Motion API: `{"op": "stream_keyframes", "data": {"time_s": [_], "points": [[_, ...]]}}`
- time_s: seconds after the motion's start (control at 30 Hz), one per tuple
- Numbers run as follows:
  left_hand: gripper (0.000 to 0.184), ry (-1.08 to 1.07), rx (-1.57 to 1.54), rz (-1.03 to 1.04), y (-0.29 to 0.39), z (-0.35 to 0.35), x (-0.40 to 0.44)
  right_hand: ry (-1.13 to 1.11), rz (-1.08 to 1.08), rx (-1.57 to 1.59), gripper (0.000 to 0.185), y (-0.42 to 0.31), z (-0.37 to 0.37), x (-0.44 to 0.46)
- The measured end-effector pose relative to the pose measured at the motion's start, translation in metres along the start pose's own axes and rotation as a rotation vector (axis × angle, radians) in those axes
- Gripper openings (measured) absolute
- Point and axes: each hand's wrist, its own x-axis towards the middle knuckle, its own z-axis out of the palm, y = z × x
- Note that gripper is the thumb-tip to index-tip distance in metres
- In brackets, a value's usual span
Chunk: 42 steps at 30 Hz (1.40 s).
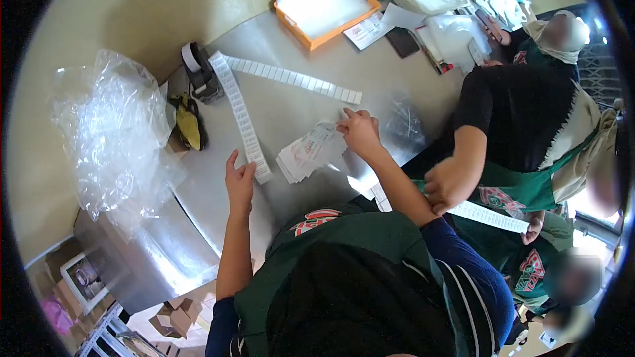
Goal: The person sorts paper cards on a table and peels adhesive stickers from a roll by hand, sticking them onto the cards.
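Observation:
A long strip of small white printed labels [237,107] lies folded at an angle on the metal table. Beside its near end is my left hand [239,184], index finger and thumb apart; the thumb is close to the strip's edge, and I cannot tell if it touches. A fanned pile of white printed paper sleeves or packets [311,152] lies between my hands. Over the pile's right edge is my right hand [361,133], index finger stretched out and thumb apart from it. A small pale spot shows at that fingertip, too small to name.
An orange tray [311,41] with white sheets stands at the back. Clear plastic bags [112,139] are heaped left, near a black label gun or tape dispenser [202,76]. A co-worker's arm [463,165] is close to my right arm; another hand holds a label strip [496,217].

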Motion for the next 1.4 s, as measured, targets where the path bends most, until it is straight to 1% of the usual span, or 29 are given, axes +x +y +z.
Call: {"op": "stream_keyframes", "data": {"time_s": [0.03, 0.1, 0.17, 0.2, 0.27, 0.33, 0.4, 0.43, 0.5, 0.53, 0.6, 0.67, 0.73, 0.77, 0.8, 0.83, 0.87, 0.9, 0.93, 1.0, 1.03, 1.1, 1.13, 1.2, 1.27, 1.33, 1.37, 1.4], "points": [[0.060, 0.024, -0.034, -0.032, 0.003, 0.000, 0.000, -0.022, 0.023, 0.032, 0.013, -0.001, -0.007, 0.003], [0.060, 0.040, -0.033, -0.044, 0.009, -0.002, 0.003, -0.034, 0.048, 0.066, 0.013, 0.003, -0.023, 0.015], [0.060, 0.055, -0.028, -0.059, 0.011, -0.005, 0.004, -0.154, 0.162, 0.526, 0.017, 0.023, -0.042, 0.036], [0.060, 0.050, -0.016, -0.082, 0.010, -0.005, 0.005, -0.148, 0.162, 0.529, 0.017, 0.035, -0.046, 0.047], [0.060, 0.044, -0.001, -0.098, 0.008, -0.007, 0.008, -0.065, 0.283, 0.668, 0.022, 0.063, -0.054, 0.072], [0.059, 0.017, -0.045, -0.104, 0.006, -0.008, 0.009, 0.034, 0.328, 0.677, 0.021, 0.085, -0.068, 0.104], [0.059, 0.025, -0.048, -0.114, 0.008, -0.005, 0.010, 0.189, 0.326, 0.439, 0.016, 0.113, -0.066, 0.139], [0.059, 0.037, -0.054, -0.130, 0.009, -0.003, 0.010, 0.198, 0.326, 0.442, 0.016, 0.120, -0.066, 0.155], [0.059, 0.039, -0.031, -0.136, 0.008, -0.001, 0.013, 0.230, 0.357, 0.141, 0.015, 0.134, -0.064, 0.181], [0.059, 0.045, -0.011, -0.147, 0.008, 0.000, 0.014, 0.240, 0.359, 0.143, 0.015, 0.145, -0.060, 0.193], [0.058, 0.035, 0.022, -0.125, 0.011, 0.002, 0.015, 0.457, 0.250, -0.096, 0.014, 0.157, -0.059, 0.211], [0.056, 0.058, -0.061, -0.159, 0.015, 0.009, 0.014, 0.431, 0.242, -0.134, 0.014, 0.163, -0.069, 0.224], [0.052, 0.049, -0.064, -0.146, 0.015, 0.011, 0.014, 0.281, 0.133, -0.227, 0.020, 0.185, -0.067, 0.240], [0.048, 0.038, 0.001, -0.175, 0.014, 0.011, 0.015, 0.274, 0.137, -0.221, 0.020, 0.194, -0.066, 0.245], [0.044, 0.028, 0.069, -0.208, 0.013, 0.009, 0.016, 0.297, 0.079, -0.196, 0.022, 0.196, -0.067, 0.247], [0.044, 0.029, 0.078, -0.213, 0.008, 0.007, 0.019, 0.323, 0.021, -0.173, 0.025, 0.196, -0.067, 0.248], [0.036, 0.032, -0.001, -0.208, 0.001, 0.006, 0.022, 0.318, 0.025, -0.169, 0.025, 0.194, -0.061, 0.243], [0.028, 0.036, -0.081, -0.205, -0.002, 0.005, 0.022, 0.535, -0.105, -0.079, 0.024, 0.178, -0.057, 0.225], [0.028, 0.038, -0.079, -0.210, -0.001, 0.005, 0.023, 0.753, -0.238, 0.013, 0.023, 0.163, -0.051, 0.208], [0.014, 0.013, -0.112, -0.262, 0.003, 0.005, 0.023, 0.612, -0.266, -0.038, 0.019, 0.140, -0.024, 0.173], [0.014, 0.016, -0.111, -0.269, 0.007, 0.009, 0.022, 0.605, -0.266, -0.036, 0.019, 0.136, -0.009, 0.162], [0.008, 0.025, -0.230, -0.235, 0.017, 0.018, 0.021, 0.347, -0.209, -0.012, 0.018, 0.131, 0.011, 0.144], [0.008, 0.029, -0.230, -0.236, 0.019, 0.019, 0.023, 0.346, -0.212, -0.009, 0.018, 0.132, 0.011, 0.144], [0.008, -0.009, -0.244, -0.211, 0.022, 0.017, 0.022, 0.349, -0.141, 0.035, 0.019, 0.134, 0.010, 0.146], [0.010, -0.040, -0.280, -0.199, 0.028, 0.018, 0.023, 0.340, -0.182, 0.050, 0.020, 0.137, 0.008, 0.152], [0.014, -0.081, -0.294, -0.188, 0.030, 0.016, 0.026, 0.373, -0.035, 0.269, 0.025, 0.123, -0.005, 0.149], [0.018, -0.067, -0.262, -0.170, 0.034, 0.019, 0.024, 0.464, -0.062, 0.423, 0.028, 0.111, -0.018, 0.142], [0.023, -0.038, -0.232, -0.149, 0.045, 0.027, 0.021, 0.445, -0.085, 0.443, 0.028, 0.086, -0.032, 0.137]]}}
